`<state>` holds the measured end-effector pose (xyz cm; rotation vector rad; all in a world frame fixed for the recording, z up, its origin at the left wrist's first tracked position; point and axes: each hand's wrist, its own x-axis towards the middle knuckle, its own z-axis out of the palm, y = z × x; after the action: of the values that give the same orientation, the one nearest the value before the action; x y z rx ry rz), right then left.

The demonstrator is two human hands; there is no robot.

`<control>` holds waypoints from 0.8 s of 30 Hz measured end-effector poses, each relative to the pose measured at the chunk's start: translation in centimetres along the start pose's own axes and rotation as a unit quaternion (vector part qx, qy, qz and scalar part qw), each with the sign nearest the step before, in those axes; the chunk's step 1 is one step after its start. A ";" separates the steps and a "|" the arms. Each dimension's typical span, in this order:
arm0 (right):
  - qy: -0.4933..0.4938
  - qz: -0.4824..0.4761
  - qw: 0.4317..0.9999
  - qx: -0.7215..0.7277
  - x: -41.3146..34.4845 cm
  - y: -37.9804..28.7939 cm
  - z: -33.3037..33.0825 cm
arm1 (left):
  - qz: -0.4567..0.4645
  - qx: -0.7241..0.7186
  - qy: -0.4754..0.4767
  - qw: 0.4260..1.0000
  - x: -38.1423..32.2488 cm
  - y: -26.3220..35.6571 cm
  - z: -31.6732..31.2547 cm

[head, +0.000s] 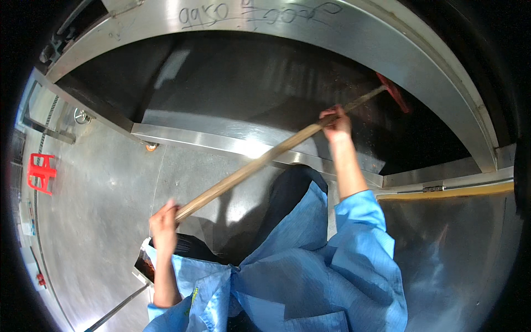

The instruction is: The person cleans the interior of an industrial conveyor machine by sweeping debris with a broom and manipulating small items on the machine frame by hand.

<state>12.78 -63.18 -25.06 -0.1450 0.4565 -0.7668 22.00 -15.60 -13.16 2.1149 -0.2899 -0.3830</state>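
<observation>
My left hand [164, 226] grips the near end of a long wooden handle [253, 164] at about hip height. Farther up the same handle, my right hand [337, 124] is closed around it. At its far end is a narrow red head [393, 93], perhaps a broom or scraper, seen edge-on. That head is inside a dark metal chamber [232, 79], toward its right end, where small reddish specks dot the floor. A stainless steel frame [137, 31] with handwriting borders the chamber's opening.
A metal sill [199, 139] edges the chamber near my knees. By my left side stands a long-handled dustpan [143, 269] holding reddish debris. A red plastic stool [41, 172] is at far left, near a handwheel [82, 116]. A hinged metal door [448, 249] stands at right.
</observation>
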 end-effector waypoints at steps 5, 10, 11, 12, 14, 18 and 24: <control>0.097 -0.105 0.989 -0.036 3.2 -13.1 -3.6 | 0.159 0.051 -0.152 0.974 0.8 9.6 8.9; 0.138 -0.097 0.979 -0.115 3.3 -9.8 -4.5 | 0.149 0.092 -0.088 0.981 1.8 8.7 5.4; 0.142 -0.104 0.977 -0.124 3.2 -7.7 -4.0 | 0.131 0.097 -0.071 0.984 2.4 8.0 2.5; 0.123 -0.086 0.978 -0.146 3.3 -6.9 -4.4 | 0.123 0.115 -0.071 0.983 2.9 7.8 -0.6; 0.119 -0.069 0.982 -0.131 2.2 -0.2 -2.7 | 0.064 0.126 0.037 0.989 2.9 5.8 -7.8; 0.063 0.059 0.994 -0.068 -2.5 13.2 2.9 | 0.021 0.100 0.151 0.983 1.7 -1.5 -28.9; 0.001 0.158 0.984 -0.086 -8.8 20.5 10.7 | 0.167 0.050 0.355 0.918 -0.7 -9.5 -40.2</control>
<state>25.07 -42.82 -18.40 -0.2275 0.5325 -0.4147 37.18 20.69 -0.36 2.0998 -0.2333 0.6091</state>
